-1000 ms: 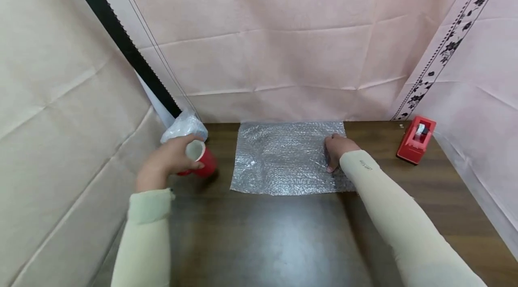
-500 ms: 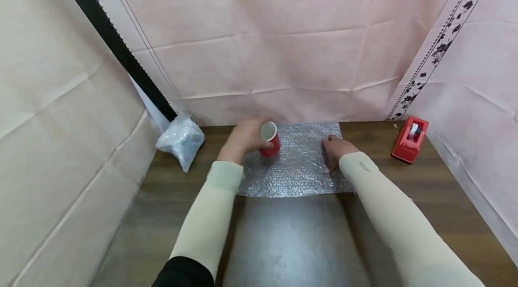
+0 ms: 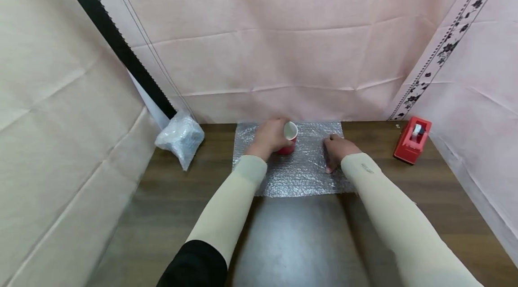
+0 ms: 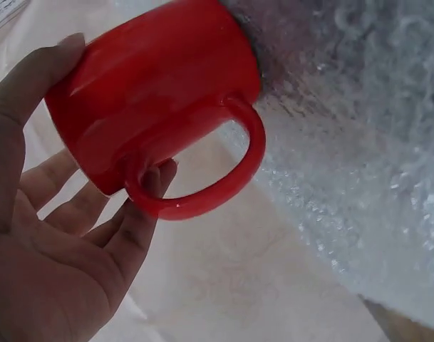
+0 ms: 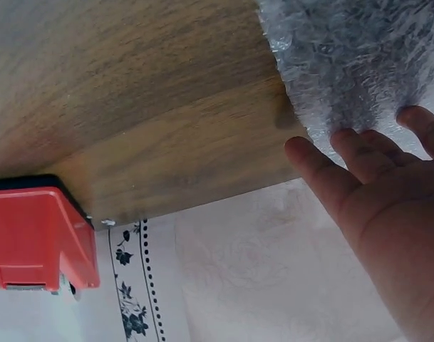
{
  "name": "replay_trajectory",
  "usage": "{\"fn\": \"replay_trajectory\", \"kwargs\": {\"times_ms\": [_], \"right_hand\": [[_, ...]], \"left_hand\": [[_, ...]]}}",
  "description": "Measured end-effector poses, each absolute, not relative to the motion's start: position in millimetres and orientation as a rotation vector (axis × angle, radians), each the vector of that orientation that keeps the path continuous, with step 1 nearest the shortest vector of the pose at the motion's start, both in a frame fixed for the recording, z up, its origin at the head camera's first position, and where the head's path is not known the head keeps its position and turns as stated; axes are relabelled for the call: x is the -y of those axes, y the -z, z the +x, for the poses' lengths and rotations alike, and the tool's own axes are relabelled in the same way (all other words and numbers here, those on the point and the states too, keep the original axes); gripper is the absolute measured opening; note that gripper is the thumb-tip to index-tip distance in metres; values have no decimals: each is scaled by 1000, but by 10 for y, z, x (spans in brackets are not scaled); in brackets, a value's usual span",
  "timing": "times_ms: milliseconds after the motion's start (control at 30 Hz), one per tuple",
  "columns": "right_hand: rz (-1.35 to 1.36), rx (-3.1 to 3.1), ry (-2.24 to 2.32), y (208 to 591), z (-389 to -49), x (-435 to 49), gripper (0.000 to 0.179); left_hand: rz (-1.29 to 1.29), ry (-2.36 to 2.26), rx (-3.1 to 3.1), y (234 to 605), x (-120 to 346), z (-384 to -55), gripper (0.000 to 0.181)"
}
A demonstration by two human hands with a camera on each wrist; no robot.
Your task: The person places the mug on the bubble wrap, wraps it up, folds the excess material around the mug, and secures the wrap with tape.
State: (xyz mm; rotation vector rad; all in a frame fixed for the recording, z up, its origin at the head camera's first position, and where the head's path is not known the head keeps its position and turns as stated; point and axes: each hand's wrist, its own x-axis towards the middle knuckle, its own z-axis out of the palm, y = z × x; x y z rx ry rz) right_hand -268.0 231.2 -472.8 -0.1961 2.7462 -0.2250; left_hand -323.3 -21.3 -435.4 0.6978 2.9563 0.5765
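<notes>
A red mug [image 3: 288, 148] with a white inside stands upright on a sheet of bubble wrap [image 3: 301, 181], around the sheet's middle. My left hand [image 3: 269, 136] grips it from the left near the rim. In the left wrist view, the thumb lies on one side of the mug [image 4: 159, 85] and the fingertips reach to its handle [image 4: 254, 146]. At the sheet's right edge, my right hand [image 3: 339, 150] rests on the bubble wrap. The right wrist view has the fingers of that hand [image 5: 395, 192] extended and spread over the sheet's edge.
A red tape dispenser [image 3: 413, 140] stands on the wooden table [image 3: 178, 206] at the right. To the left lies a bundle wrapped in bubble wrap [image 3: 182, 137], against the cloth wall [image 3: 101, 152]. Another cloth wall [image 3: 263, 62] rises behind the sheet.
My left hand has carried the mug rightward from beside the wrapped bundle to the middle of the bubble wrap sheet. The right hand has stayed in place on the sheet.
</notes>
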Motion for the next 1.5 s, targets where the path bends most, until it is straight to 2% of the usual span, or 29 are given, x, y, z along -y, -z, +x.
{"fn": "replay_trajectory", "kwargs": {"times_ms": [233,600,733,833,967,1167,1367,1433,1500], "right_hand": [[-222,-2760,216,4667,-2784,-2210,105],[-208,-2729,205,4605,-2839,-2181,107],[-219,-2744,197,4657,-2847,-2183,107],[-213,-2734,190,4708,-2861,-2219,115],[-200,-2695,164,4788,-2883,-2342,126],[-268,-2601,293,4775,-2938,-2574,127],[-370,-2417,590,4604,-2939,-2847,112],[-345,-2424,666,4567,-2967,-2924,101],[-282,-2480,737,4578,-3019,-2959,93]], "left_hand": [[647,-643,-2938,4257,274,-3243,74],[620,-711,-2868,4183,318,-3139,96],[511,-884,-2854,4253,409,-3091,86],[462,-934,-2848,4342,432,-3078,79],[430,-989,-2807,4472,378,-3073,82],[376,-1055,-2819,4544,326,-3062,78],[338,-971,-2851,4693,380,-3022,80],[358,-944,-2895,4965,416,-3172,72],[362,-902,-2934,5069,448,-3213,62]]}}
